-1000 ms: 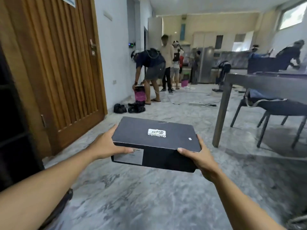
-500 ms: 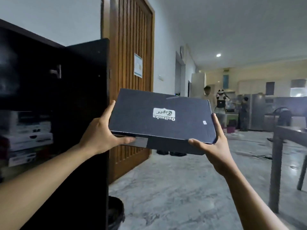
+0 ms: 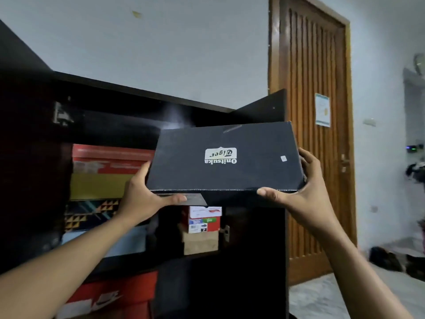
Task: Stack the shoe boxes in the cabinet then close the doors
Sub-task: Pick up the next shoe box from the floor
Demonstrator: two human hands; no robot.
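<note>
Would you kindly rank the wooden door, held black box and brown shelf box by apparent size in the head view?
1. wooden door
2. black box, though nearness enlarges it
3. brown box

Slatted wooden door [image 3: 310,134] at 2 o'clock, shut in brown frame. Pale paper notice [image 3: 322,110] stuck on door face, toward its right edge. Metal door handle [image 3: 343,161] below notice, 3 o'clock. Grey-white wall [image 3: 161,47] fills 12 o'clock; small yellowish mark [image 3: 136,13] near top, 11 o'clock. Wall plate [image 3: 369,122] just right of door frame; small device with green light [image 3: 411,148] further right. Marbled grey floor [image 3: 322,298] at 5 o'clock; dark shoes [image 3: 388,261] on it by wall, 4 o'clock.
</note>
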